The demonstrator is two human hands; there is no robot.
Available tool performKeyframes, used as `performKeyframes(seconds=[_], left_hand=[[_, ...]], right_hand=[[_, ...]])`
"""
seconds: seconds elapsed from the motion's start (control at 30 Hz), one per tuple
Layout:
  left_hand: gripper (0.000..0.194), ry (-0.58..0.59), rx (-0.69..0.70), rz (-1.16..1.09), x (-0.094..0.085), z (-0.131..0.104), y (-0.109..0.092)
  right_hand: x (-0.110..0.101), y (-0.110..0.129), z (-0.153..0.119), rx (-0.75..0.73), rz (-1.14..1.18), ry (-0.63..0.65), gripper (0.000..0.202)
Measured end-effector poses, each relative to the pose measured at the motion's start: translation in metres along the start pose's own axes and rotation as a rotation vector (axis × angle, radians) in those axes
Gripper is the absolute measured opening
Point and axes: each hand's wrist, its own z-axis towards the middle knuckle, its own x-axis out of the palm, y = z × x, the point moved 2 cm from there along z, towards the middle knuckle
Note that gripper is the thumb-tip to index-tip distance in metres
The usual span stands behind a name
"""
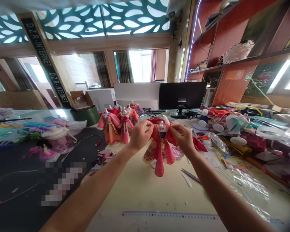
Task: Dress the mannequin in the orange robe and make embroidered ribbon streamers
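A miniature red and orange doll dress [159, 154] with pink hanging panels and a patterned skirt stands upright on a small white-topped stand at the middle of the table. My left hand [142, 132] pinches its orange cloth at the left shoulder. On the opposite side, the fingers of my right hand [183, 137] are closed on the cloth at the right shoulder. Between both hands a beaded neckline and dark chest panel show. Several similar dressed stands [111, 125] are grouped behind, to the left.
Scissors [190, 175] and a white blade-shaped piece [187, 180] lie right of the dress. A ruler [170, 215] runs along the front. Fabric scraps [232, 122] pile up at right; a lidded cup [59, 138] stands left. Monitors [183, 96] line the back.
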Motion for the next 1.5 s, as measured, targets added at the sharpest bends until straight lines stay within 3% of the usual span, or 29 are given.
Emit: performKeyframes(seconds=[0.17, 0.33, 0.53, 0.97, 1.5], left_hand=[[0.013, 0.085, 0.073, 0.024, 0.003, -0.009, 0.0], [0.027, 0.151, 0.132, -0.006, 0.007, -0.009, -0.003], [0.023, 0.243, 0.184, 0.053, 0.012, -0.009, -0.005], [0.027, 0.251, 0.225, 0.189, 0.013, -0.01, 0.0], [0.029, 0.238, 0.183, 0.143, 0.01, -0.013, 0.005]], right_hand=[[-0.003, -0.002, -0.004, -0.038, -0.036, -0.002, 0.009], [-0.004, -0.004, -0.006, -0.085, -0.079, 0.04, 0.02], [-0.006, 0.006, -0.008, -0.221, -0.221, 0.056, 0.016], [-0.007, 0.016, -0.015, -0.575, -0.544, 0.087, 0.014], [0.003, 0.013, -0.015, -0.58, -0.567, 0.053, 0.02]])
